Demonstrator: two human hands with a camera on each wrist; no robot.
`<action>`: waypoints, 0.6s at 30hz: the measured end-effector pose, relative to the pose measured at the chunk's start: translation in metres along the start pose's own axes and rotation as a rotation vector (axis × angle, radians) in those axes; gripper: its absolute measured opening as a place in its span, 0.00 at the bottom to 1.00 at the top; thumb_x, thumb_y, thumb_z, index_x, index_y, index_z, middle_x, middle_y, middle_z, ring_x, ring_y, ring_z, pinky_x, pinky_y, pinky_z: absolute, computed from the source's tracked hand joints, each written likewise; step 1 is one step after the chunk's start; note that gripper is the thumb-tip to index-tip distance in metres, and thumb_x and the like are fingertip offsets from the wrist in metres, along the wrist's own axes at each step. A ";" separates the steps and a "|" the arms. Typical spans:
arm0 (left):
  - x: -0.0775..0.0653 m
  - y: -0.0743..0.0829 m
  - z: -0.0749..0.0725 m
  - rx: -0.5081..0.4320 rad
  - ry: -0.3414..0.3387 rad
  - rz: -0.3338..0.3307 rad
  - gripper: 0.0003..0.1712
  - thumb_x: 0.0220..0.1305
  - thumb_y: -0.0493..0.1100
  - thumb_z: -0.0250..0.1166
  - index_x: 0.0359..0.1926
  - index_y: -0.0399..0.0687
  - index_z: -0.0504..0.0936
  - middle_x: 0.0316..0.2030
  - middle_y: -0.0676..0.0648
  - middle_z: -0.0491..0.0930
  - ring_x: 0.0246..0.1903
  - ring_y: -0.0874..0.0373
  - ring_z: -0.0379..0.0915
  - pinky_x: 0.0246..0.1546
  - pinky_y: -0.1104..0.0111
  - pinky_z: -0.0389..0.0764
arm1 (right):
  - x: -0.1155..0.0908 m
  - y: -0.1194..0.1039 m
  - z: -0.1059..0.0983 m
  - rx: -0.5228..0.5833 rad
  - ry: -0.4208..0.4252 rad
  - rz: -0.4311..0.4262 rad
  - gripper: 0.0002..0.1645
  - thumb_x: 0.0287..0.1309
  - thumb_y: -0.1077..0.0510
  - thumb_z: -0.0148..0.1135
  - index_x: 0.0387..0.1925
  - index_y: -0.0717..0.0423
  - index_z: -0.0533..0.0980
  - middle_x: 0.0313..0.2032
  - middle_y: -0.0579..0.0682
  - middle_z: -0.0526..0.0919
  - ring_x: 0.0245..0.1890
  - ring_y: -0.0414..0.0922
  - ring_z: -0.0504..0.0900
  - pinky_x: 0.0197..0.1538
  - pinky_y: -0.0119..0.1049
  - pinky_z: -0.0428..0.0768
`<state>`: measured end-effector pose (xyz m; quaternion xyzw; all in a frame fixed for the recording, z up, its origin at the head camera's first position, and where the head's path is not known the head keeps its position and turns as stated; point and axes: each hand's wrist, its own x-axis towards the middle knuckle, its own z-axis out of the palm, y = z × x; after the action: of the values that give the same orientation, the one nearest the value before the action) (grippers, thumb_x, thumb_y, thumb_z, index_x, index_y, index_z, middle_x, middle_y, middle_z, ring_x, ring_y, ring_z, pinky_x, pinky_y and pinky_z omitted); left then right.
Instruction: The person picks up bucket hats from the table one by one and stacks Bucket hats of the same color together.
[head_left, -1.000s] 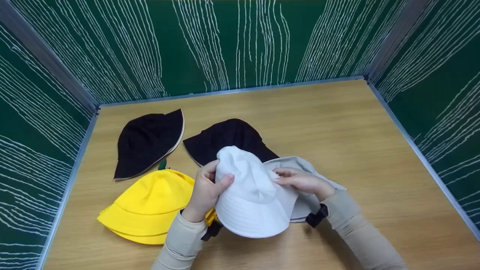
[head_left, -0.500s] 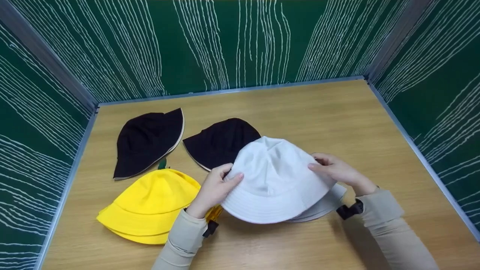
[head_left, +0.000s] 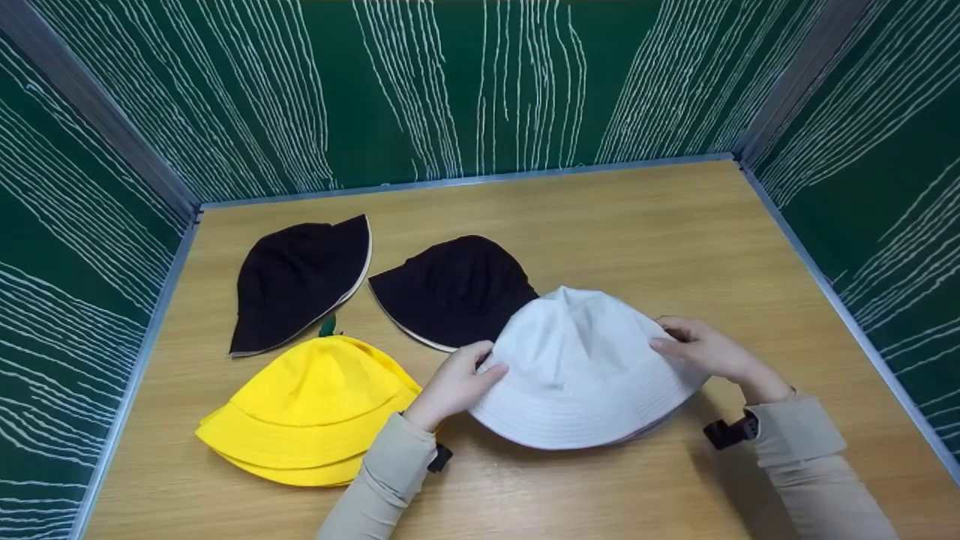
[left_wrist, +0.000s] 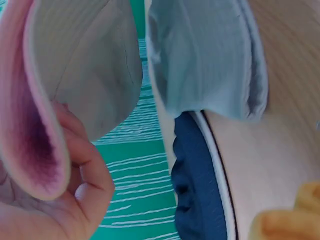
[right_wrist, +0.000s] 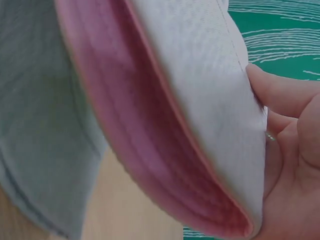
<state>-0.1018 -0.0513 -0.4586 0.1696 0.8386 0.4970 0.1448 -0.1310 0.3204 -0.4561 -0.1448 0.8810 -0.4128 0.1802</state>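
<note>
Both hands hold a white bucket hat (head_left: pixel 581 367) by its two sides, crown up and brim towards me. My left hand (head_left: pixel 457 382) pinches the left side, thumb in front and fingers behind. On the opposite side my right hand (head_left: pixel 724 356) grips the hat the same way. Pink lining (right_wrist: pixel 145 115) shows under the brim in the right wrist view. A grey hat (left_wrist: pixel 205 55) lies on the table below, mostly hidden by the white one in the head view.
Left of the hands is a yellow bucket hat (head_left: pixel 322 405) with a green leaf on top. Behind lie two black bucket hats, one at the left (head_left: pixel 296 281) and one in the middle (head_left: pixel 457 289). Green panels (head_left: pixel 397 90) with white lines wall the wooden table (head_left: pixel 637 217).
The white hat has gone from narrow and folded to spread wide, and moved right over the grey hat. My right hand has moved outward to the right; the left followed a little.
</note>
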 end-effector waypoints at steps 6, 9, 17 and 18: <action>0.009 -0.009 0.015 0.061 -0.056 -0.024 0.22 0.65 0.37 0.58 0.59 0.34 0.72 0.56 0.37 0.75 0.56 0.47 0.71 0.61 0.56 0.68 | -0.004 0.013 0.000 -0.048 -0.003 0.063 0.19 0.67 0.52 0.52 0.49 0.62 0.75 0.47 0.57 0.79 0.43 0.45 0.73 0.47 0.34 0.71; 0.013 -0.013 0.020 0.064 -0.079 -0.045 0.25 0.64 0.34 0.58 0.61 0.33 0.69 0.58 0.36 0.73 0.60 0.45 0.68 0.62 0.56 0.66 | -0.005 0.019 0.002 -0.049 -0.012 0.114 0.23 0.67 0.50 0.52 0.54 0.62 0.73 0.52 0.62 0.77 0.50 0.52 0.73 0.52 0.45 0.70; 0.018 -0.024 0.027 0.120 -0.106 -0.097 0.27 0.62 0.35 0.59 0.62 0.34 0.69 0.58 0.37 0.74 0.59 0.45 0.69 0.62 0.55 0.67 | -0.002 0.031 0.009 -0.038 -0.012 0.186 0.24 0.68 0.49 0.50 0.52 0.65 0.72 0.55 0.67 0.74 0.55 0.60 0.70 0.56 0.55 0.67; 0.018 -0.025 0.027 0.131 -0.108 -0.100 0.27 0.62 0.35 0.60 0.63 0.34 0.68 0.58 0.37 0.74 0.59 0.45 0.69 0.62 0.55 0.67 | -0.001 0.032 0.011 -0.033 -0.010 0.186 0.24 0.68 0.49 0.50 0.52 0.65 0.72 0.55 0.68 0.73 0.55 0.61 0.70 0.57 0.56 0.67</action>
<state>-0.1102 -0.0333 -0.4945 0.1629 0.8677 0.4235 0.2032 -0.1285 0.3336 -0.4874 -0.0672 0.8964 -0.3790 0.2198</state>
